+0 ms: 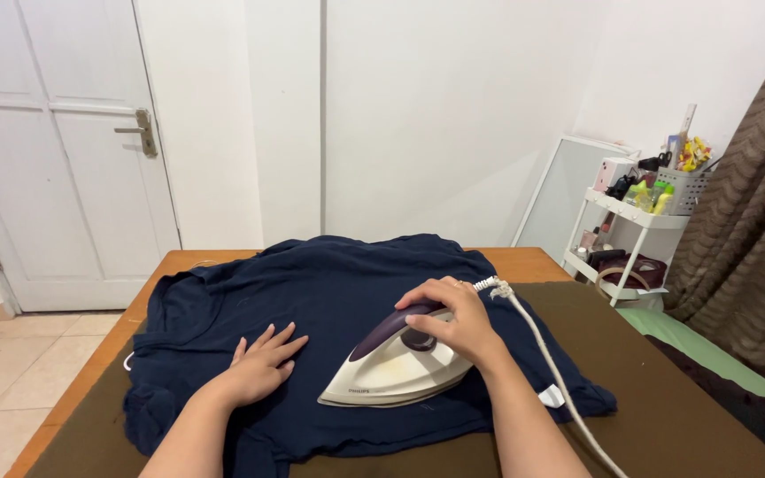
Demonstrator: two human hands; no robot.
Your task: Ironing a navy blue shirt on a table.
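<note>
- We see a white iron with a dark purple handle [397, 363] resting soleplate-down on a navy blue garment [329, 292], its pointed nose aimed toward 7 o'clock and its heel toward 1 o'clock.
- Our right hand [453, 319] is clenched around the iron's handle from above, fingers wrapped over its rear part.
- Our left hand [258, 367] lies released and flat on the garment at 9 o'clock of the iron, just beside it, fingers spread and pointing toward 1 o'clock.
- A white braided cord [542, 354] leaves the iron's heel and runs toward 5 o'clock, past our right forearm, off the lower edge of the view.
- The garment is spread over a dark olive-brown cloth [666, 389] covering a wooden table [524, 261], whose bare edge shows at 12 o'clock and along the left side.
- At 2 o'clock, well apart from the table, stands a white tiered shelf [635, 235] crowded with small items and a basket.
- A brown curtain [754, 221] hangs at 3 o'clock.
- A white door [64, 150] with a metal handle stands at 10 o'clock, above a tiled floor [11, 367].
</note>
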